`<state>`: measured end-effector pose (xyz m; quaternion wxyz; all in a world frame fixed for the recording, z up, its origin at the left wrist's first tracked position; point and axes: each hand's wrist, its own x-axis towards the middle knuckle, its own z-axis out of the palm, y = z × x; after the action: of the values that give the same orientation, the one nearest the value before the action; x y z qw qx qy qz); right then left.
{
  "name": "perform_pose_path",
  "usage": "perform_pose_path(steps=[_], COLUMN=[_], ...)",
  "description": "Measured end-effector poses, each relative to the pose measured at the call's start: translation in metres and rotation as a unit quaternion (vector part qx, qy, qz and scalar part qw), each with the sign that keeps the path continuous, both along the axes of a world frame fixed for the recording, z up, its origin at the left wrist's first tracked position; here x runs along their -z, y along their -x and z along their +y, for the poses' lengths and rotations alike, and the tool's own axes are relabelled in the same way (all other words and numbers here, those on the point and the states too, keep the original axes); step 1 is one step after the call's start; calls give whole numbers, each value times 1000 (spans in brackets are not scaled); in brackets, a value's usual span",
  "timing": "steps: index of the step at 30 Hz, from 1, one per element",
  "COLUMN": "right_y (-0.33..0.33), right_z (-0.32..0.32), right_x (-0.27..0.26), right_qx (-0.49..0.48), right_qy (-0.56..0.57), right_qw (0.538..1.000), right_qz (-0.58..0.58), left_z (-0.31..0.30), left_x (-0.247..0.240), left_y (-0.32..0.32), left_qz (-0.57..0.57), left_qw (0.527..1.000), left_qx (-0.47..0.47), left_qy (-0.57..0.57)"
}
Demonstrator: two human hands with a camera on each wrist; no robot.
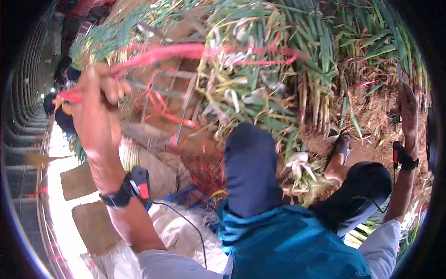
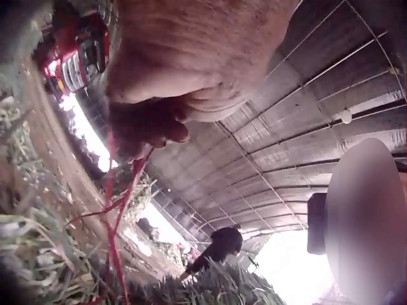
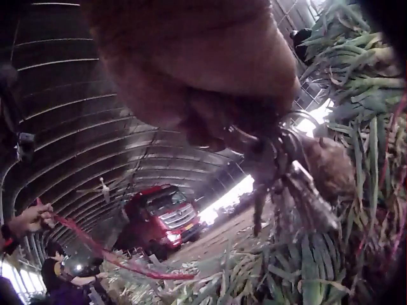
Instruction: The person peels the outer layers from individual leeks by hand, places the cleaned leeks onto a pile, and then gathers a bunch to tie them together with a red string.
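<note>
My left hand (image 1: pixel 103 89) is raised at the left and grips a red string (image 1: pixel 195 51) that runs taut to the right across a big bundle of green onions (image 1: pixel 260 79). In the left wrist view the string (image 2: pixel 117 210) hangs from the curled fingers (image 2: pixel 149 127). My right hand (image 1: pixel 407 108) is up at the far right beside the onion pile and holds metal scissors (image 3: pixel 289 162), whose handle rings show under the fingers (image 3: pixel 210 121). The right wrist view also shows the string (image 3: pixel 114 259) leading to the far left hand (image 3: pixel 28 219).
My knees in dark trousers (image 1: pixel 251 167) and a sandalled foot (image 1: pixel 339 151) lie in front of the onion pile. A metal frame (image 1: pixel 179 100) with loose red strings sits in the middle. A red truck (image 3: pixel 159 219) and another person (image 2: pixel 219 244) stand under the arched roof.
</note>
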<state>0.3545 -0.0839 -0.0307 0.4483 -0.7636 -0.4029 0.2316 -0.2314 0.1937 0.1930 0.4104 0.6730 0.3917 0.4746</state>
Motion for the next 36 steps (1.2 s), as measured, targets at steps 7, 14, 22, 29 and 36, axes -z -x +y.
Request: perform_pose_path(steps=[7, 14, 22, 29, 36], right_y=[68, 86, 65, 41, 57], right_z=[-2, 10, -3, -122, -339], right_x=[-56, -72, -36, -91, -88], right_qx=[49, 78, 159, 221, 397], right_qy=[-85, -106, -77, -255, -115], right_qw=[991, 980, 984, 936, 897], right_qz=[-94, -149, -38, -103, -154], left_z=[-82, -86, -164, -69, 18], left_x=[4, 134, 322, 336, 212], left_y=[158, 247, 202, 141, -21], left_qz=[465, 672, 732, 696, 682], left_qw=[851, 725, 624, 701, 715], left_qx=[-219, -64, 122, 127, 73], left_qy=[-109, 140, 244, 96, -134])
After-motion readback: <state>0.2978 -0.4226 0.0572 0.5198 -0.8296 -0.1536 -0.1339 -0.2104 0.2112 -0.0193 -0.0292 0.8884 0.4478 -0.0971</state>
